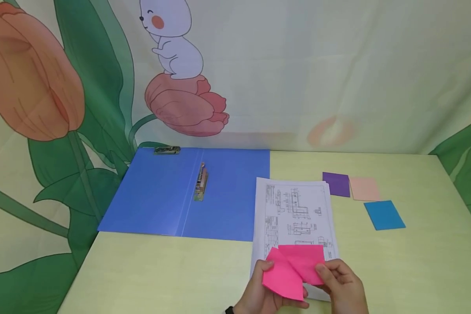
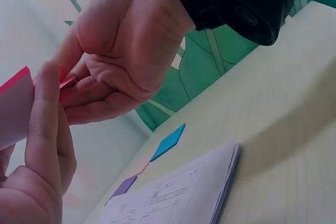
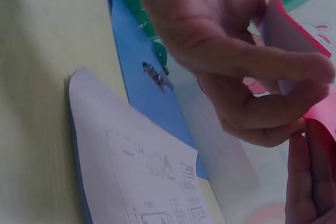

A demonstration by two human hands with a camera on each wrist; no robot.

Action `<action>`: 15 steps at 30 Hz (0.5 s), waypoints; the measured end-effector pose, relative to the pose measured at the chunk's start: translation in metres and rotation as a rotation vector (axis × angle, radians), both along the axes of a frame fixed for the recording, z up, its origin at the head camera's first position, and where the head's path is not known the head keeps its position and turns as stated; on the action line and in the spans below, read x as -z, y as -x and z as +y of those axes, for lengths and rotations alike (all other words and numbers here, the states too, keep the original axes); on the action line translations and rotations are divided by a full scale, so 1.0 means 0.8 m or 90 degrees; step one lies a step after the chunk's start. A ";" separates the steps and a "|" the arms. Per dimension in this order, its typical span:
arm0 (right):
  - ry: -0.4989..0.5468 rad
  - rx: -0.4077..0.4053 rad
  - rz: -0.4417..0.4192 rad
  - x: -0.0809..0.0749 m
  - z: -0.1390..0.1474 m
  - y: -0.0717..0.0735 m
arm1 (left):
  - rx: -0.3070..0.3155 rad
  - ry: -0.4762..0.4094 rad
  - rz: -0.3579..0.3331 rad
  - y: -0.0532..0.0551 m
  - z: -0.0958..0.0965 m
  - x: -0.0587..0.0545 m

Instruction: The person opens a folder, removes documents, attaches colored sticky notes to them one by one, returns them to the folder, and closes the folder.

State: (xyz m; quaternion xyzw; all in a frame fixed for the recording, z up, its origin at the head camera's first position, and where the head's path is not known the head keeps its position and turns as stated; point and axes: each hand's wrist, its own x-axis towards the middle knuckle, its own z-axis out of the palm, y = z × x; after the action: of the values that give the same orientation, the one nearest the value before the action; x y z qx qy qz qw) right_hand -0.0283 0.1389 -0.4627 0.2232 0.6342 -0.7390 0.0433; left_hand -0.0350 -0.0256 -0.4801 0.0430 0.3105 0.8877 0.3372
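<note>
Bright pink note paper (image 1: 284, 274) is held up over the near end of a paper stack, showing as two overlapping square parts. My left hand (image 1: 257, 291) grips its left part, thumb on top and fingers beneath. With thumb and fingers, my right hand (image 1: 344, 285) pinches the right part at its edge. The stack of printed technical drawings (image 1: 298, 209) lies on the table under the hands. From the left wrist view, the pink paper (image 2: 14, 109) shows a pale back side.
An open blue folder (image 1: 227, 196) with metal clips lies to the left, its edge meeting the drawings. Right of the stack lie square notes: purple (image 1: 339, 184), pale pink (image 1: 364, 189) and blue (image 1: 384, 215). A printed curtain (image 1: 298, 87) hangs behind the table (image 1: 149, 270).
</note>
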 end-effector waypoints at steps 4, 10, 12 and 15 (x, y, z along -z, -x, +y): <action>0.120 0.035 -0.009 0.001 0.009 0.003 | 0.007 -0.014 0.008 0.000 0.000 0.000; 0.231 0.136 0.000 0.027 0.046 0.013 | -0.024 0.013 0.004 0.008 -0.034 0.003; 0.246 0.198 0.034 0.040 0.068 0.015 | -0.080 0.106 0.036 0.016 -0.063 0.009; 0.236 0.285 0.032 0.044 0.097 0.014 | -0.150 0.410 0.128 0.032 -0.110 0.022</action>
State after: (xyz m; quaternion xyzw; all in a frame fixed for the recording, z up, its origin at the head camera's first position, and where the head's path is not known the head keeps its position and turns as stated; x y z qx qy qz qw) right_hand -0.0394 0.2166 -0.4976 0.3274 0.4243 -0.8387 -0.0966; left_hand -0.0607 -0.1133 -0.4975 -0.0147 0.6091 0.7682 0.1965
